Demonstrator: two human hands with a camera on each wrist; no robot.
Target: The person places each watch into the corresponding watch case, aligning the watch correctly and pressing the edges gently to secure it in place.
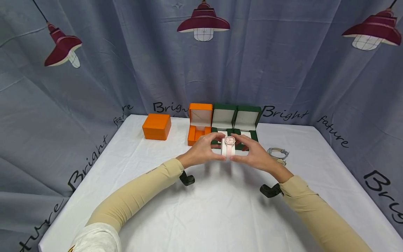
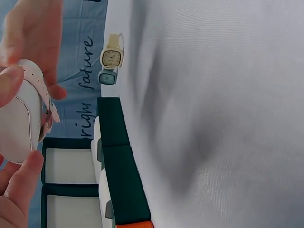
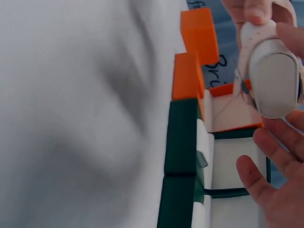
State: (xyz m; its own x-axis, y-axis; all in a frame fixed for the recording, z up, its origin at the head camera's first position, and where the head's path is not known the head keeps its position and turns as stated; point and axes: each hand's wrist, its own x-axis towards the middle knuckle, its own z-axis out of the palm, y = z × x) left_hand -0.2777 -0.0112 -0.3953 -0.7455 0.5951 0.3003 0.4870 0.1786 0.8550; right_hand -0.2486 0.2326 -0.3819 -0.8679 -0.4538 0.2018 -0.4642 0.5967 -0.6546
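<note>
A pink wristwatch (image 1: 230,140) is wrapped around a white watch cushion (image 3: 273,83), held up above the table with its dial facing the head camera. The left hand (image 1: 204,148) grips it from the left side, thumb below and fingers above. From the right side, the right hand (image 1: 254,152) holds it between thumb and fingers. In the left wrist view the pink strap (image 2: 35,78) shows its holes and buckle. Behind the hands stand two open green watch boxes (image 1: 224,115) with white inside, and an open orange box (image 1: 200,117) whose insert has a recess.
A closed orange box (image 1: 156,126) sits at the back left of the white table (image 1: 214,217). To the right of the right hand lie two more watches, one cream (image 2: 111,58) and one blue-grey (image 2: 108,77). A grey printed curtain (image 1: 267,63) hangs behind.
</note>
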